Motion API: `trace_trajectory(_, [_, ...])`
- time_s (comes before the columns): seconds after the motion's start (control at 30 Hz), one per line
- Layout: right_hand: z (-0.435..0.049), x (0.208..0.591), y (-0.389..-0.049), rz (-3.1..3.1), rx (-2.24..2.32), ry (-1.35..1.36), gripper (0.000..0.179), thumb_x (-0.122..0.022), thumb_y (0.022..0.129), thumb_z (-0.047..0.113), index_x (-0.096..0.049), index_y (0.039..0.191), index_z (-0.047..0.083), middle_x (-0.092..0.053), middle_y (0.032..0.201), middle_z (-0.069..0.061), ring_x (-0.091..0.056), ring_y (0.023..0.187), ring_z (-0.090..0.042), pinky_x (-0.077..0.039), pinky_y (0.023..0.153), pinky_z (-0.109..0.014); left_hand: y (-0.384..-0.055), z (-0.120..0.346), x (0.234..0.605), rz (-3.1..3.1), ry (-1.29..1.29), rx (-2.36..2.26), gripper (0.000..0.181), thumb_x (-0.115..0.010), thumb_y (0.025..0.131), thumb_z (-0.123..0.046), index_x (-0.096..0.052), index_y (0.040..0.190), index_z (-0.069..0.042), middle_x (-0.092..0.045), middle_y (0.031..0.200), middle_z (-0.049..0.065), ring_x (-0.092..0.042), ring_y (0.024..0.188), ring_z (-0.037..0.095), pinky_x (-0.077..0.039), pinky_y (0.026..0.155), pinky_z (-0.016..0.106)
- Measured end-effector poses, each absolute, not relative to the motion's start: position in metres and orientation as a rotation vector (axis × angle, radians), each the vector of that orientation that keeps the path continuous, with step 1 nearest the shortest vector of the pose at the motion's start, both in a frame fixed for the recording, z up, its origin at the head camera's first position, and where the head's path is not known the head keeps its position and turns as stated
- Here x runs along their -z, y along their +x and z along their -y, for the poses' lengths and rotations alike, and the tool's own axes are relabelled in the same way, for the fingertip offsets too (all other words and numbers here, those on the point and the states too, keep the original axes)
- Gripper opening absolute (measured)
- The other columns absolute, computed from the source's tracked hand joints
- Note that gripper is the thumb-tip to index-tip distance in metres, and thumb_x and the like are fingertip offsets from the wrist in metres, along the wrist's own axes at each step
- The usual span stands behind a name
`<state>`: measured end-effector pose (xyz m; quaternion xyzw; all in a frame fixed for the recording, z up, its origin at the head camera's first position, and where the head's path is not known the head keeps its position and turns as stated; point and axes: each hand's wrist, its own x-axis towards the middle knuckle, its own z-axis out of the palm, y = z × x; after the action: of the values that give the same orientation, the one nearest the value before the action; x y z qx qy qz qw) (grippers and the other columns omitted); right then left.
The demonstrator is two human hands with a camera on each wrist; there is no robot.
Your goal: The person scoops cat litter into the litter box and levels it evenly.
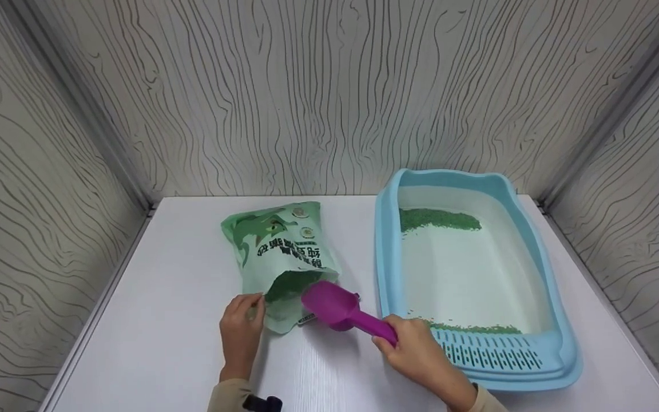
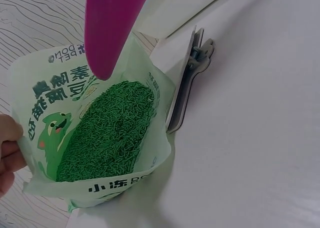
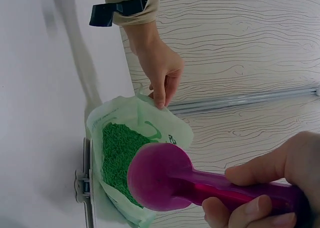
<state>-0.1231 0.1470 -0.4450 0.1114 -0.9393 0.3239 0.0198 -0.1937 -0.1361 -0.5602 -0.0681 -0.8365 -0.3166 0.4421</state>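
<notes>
A pale green bag of cat litter lies on the table, its mouth facing the person. Green litter pellets show inside it. My left hand pinches the left edge of the bag's mouth between thumb and fingers, holding it apart. In my right hand, a magenta scoop is gripped by its handle. The scoop's bowl hovers at the right side of the bag's mouth, and no pellets show in it. Beside the bag lies a metal clip, partly hidden by the scoop in the head view.
A light blue litter box stands on the right of the white table. Green pellets lie in a heap at its far end and in a strip near its slotted front ledge. Wood-patterned panels enclose the table at the back and sides.
</notes>
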Motion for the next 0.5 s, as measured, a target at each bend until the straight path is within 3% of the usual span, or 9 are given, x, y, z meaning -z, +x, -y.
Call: trace_trajectory(0.5, [-0.129,0.451,-0.135,2.930,-0.992,0.382,0.013,-0.072,0.080,0.010,-0.065,0.080,-0.001,-0.058,0.061,-0.004,-0.042,0.055,-0.008,-0.034,0.048,-0.018,-0.192,0.140,0.553,2.123,-0.176,0.790,0.017,-0.079,0.068,0.006,-0.073,0.081,-0.002,-0.069,0.075,0.006,-0.067,0.068,0.016,-0.053,0.064,0.023])
